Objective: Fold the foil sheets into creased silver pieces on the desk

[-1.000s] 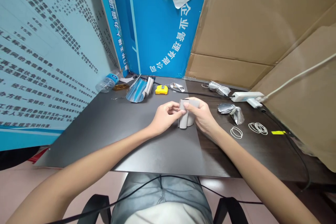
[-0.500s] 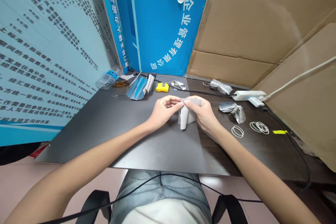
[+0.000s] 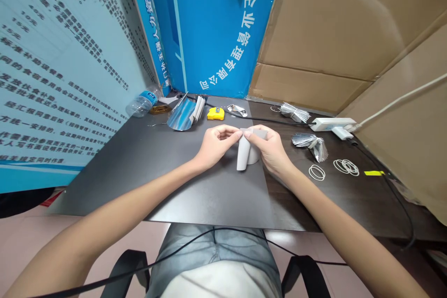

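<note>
A small light-grey sheet (image 3: 243, 156), curled over into a fold, hangs between my two hands above the dark tabletop. My left hand (image 3: 220, 144) pinches its upper left edge between thumb and fingertips. From the other side my right hand (image 3: 268, 146) grips the upper part, its thumb in front and its fingers behind the sheet. The two thumb tips almost meet at the top of the fold. Part of the sheet is hidden behind the right fingers. Beyond the hands lie a yellow tape measure (image 3: 215, 113) and a crumpled silvery piece (image 3: 237, 111).
At the back left are a plastic bottle (image 3: 143, 102) and a curled blue printed sheet (image 3: 182, 115). On the right lie silvery strip bundles (image 3: 295, 112), white rings (image 3: 346, 167), a yellow strip (image 3: 373, 173) and a white power strip (image 3: 333, 124). A black cable (image 3: 272, 120) crosses the back.
The sheet's curled front flap has swung slightly left and looks wider, covering the clear edge seen beside it earlier. Both hands keep their hold in nearly the same place.
</note>
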`<act>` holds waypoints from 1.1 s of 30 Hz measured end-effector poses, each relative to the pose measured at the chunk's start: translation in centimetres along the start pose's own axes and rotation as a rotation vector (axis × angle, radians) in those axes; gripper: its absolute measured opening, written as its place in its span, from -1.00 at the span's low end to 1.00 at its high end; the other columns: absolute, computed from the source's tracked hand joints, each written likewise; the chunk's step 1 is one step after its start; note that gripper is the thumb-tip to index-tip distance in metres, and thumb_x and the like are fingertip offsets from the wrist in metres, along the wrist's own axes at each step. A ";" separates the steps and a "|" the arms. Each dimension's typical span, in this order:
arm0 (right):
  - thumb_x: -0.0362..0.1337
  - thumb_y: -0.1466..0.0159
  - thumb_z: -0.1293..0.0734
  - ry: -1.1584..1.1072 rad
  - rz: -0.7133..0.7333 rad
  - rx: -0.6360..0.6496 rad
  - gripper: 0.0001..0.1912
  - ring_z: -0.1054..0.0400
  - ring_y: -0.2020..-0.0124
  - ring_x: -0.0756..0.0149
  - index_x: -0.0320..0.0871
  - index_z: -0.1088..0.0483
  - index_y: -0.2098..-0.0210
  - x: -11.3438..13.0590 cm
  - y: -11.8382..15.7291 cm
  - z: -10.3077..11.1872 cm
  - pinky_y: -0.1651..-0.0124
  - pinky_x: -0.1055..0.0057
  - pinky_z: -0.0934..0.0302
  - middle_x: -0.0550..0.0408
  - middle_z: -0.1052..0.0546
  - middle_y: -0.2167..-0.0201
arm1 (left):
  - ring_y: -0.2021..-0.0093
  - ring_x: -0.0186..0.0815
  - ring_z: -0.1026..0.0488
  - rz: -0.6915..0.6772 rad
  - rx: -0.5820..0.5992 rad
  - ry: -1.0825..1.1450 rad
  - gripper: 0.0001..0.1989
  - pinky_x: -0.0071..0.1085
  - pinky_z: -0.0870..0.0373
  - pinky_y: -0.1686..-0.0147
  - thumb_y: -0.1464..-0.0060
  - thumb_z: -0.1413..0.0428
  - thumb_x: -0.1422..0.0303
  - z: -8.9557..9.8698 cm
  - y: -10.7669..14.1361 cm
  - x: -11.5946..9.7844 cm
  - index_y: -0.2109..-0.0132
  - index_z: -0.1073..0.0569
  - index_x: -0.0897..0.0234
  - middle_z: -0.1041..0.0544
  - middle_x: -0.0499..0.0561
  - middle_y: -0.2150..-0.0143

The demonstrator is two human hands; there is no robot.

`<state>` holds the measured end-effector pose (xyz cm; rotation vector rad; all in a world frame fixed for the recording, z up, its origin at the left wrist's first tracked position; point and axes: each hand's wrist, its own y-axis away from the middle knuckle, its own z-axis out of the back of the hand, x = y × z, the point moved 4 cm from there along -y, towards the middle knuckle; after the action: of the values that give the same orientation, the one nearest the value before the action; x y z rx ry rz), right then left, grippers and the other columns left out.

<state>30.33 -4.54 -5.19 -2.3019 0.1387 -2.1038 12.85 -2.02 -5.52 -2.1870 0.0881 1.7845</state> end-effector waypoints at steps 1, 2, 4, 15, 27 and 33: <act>0.03 -0.09 -0.64 0.003 0.005 -0.003 -0.58 -0.32 0.37 0.39 -0.13 -0.56 0.28 0.0 0.0 0.0 0.28 0.43 -0.17 0.14 -0.54 0.37 | 0.20 -0.26 -0.63 -0.001 0.000 0.001 -0.58 -0.31 -0.59 0.05 0.03 -0.49 0.08 0.0 0.0 0.0 0.20 -0.68 0.33 -0.72 0.11 0.21; 0.03 -0.09 -0.64 0.007 0.011 -0.005 -0.58 -0.32 0.37 0.39 -0.13 -0.56 0.28 0.1 0.0 0.0 0.28 0.43 -0.17 0.14 -0.54 0.36 | 0.20 -0.26 -0.63 -0.002 0.000 0.001 -0.59 -0.32 -0.59 0.06 0.03 -0.49 0.08 0.0 0.1 -0.1 0.20 -0.68 0.33 -0.72 0.11 0.21; 0.04 -0.09 -0.64 0.021 0.022 -0.008 -0.57 -0.31 0.38 0.39 -0.13 -0.56 0.28 0.1 0.0 -0.1 0.28 0.42 -0.17 0.14 -0.54 0.37 | 0.20 -0.26 -0.62 -0.005 -0.001 -0.002 -0.59 -0.33 -0.58 0.06 0.03 -0.49 0.08 -0.1 0.1 -0.1 0.20 -0.68 0.34 -0.72 0.10 0.21; 0.04 -0.11 -0.63 0.048 0.062 -0.012 -0.59 -0.30 0.38 0.38 -0.11 -0.56 0.27 0.1 0.0 -0.1 0.28 0.42 -0.18 0.15 -0.54 0.37 | 0.19 -0.25 -0.62 -0.014 -0.001 -0.003 -0.59 -0.30 -0.58 0.05 0.02 -0.48 0.08 0.0 0.1 -0.1 0.20 -0.67 0.32 -0.72 0.10 0.21; 0.05 -0.12 -0.62 0.075 0.084 -0.021 -0.60 -0.31 0.36 0.37 -0.10 -0.57 0.26 0.2 0.1 -0.1 0.27 0.41 -0.20 0.12 -0.57 0.33 | 0.20 -0.27 -0.61 -0.020 -0.012 -0.011 -0.60 -0.33 -0.57 0.06 0.01 -0.48 0.09 0.0 0.1 -0.2 0.19 -0.67 0.32 -0.71 0.09 0.21; 0.08 -0.12 -0.62 0.091 0.089 -0.020 -0.57 -0.36 0.33 0.34 -0.11 -0.57 0.25 0.2 0.1 -0.1 0.23 0.39 -0.25 0.10 -0.60 0.28 | 0.20 -0.24 -0.62 -0.027 -0.019 -0.030 -0.58 -0.30 -0.58 0.06 0.02 -0.48 0.06 0.0 0.1 -0.2 0.20 -0.67 0.32 -0.71 0.10 0.21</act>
<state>30.23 -4.65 -4.94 -2.1670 0.2603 -2.1738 12.75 -2.16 -5.33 -2.1633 0.0349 1.8096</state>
